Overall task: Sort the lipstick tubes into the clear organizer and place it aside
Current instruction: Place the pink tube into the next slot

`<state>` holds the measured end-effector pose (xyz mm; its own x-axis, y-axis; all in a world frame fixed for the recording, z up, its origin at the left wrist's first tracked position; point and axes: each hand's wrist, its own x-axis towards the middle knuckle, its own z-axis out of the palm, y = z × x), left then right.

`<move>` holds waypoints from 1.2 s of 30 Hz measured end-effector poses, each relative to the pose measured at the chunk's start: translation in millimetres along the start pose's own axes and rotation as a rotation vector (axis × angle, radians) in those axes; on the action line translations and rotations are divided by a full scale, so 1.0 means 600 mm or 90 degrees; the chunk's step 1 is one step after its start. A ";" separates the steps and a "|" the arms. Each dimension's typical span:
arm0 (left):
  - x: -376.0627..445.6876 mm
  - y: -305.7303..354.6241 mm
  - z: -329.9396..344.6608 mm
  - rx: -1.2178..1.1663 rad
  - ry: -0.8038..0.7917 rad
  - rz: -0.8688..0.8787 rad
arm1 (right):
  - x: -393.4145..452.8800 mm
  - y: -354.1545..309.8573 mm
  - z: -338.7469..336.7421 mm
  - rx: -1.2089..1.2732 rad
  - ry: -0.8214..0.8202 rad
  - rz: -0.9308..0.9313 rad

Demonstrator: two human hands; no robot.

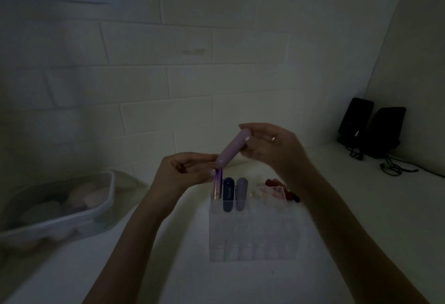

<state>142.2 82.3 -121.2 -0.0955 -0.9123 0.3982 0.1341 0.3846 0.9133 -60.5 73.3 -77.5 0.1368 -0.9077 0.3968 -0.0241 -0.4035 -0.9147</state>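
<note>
1. Dim light here, and both hands are up over the clear organizer (252, 229), which stands on the white counter (349, 219) right in front of the person.
2. The right hand (272, 146) has its fingers (252, 130) curled round the upper end of a lilac lipstick tube (232, 148), and the tube hangs tilted, its lower end pointing down and left toward the organizer's back-left corner.
3. The left hand (185, 171) meets it there: thumb and fingertips are pinched together at the top of a slim purple tube (218, 183) that stands upright in the back-left slot, just under the lilac tube's lower end.
4. Whether the left fingers also touch the lilac tube is too close to call in this light.
5. Next slot to the right holds a dark navy tube (228, 194), upright, rounded cap showing above the rim.
6. Beside that stands a grey-lilac tube (241, 193), also upright, same back row.
7. The front rows of the organizer look hazy; pale shapes show low through the front wall, but what they are cannot be told.
8. Behind the organizer's right corner, several dark red tubes (284, 189) lie loose on the counter.
9. Off to the left sits a clear plastic tub (72, 209) with pale rounded items inside.
10. Far right, against the wall, two black speakers (372, 126) stand with cables trailing across the counter.
</note>
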 end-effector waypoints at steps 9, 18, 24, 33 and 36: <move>0.001 -0.006 -0.003 0.029 0.025 -0.016 | -0.004 -0.011 -0.074 -0.341 -0.150 0.008; 0.005 -0.017 -0.013 0.064 0.005 0.001 | 0.002 0.038 -0.055 -0.474 -0.273 0.050; 0.004 -0.025 -0.010 0.080 -0.072 -0.017 | 0.003 0.047 -0.055 -0.453 -0.296 0.085; 0.001 -0.025 -0.017 0.106 -0.177 -0.083 | 0.038 0.048 -0.097 -0.321 -0.142 0.084; 0.002 -0.028 -0.012 0.110 -0.171 -0.091 | 0.072 0.079 -0.068 -0.415 -0.226 0.122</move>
<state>146.9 73.8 -137.0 -0.3605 -0.8981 0.2521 -0.0665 0.2943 0.9534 -95.9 10.4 -100.5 0.3787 -0.9214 0.0867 -0.6441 -0.3297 -0.6902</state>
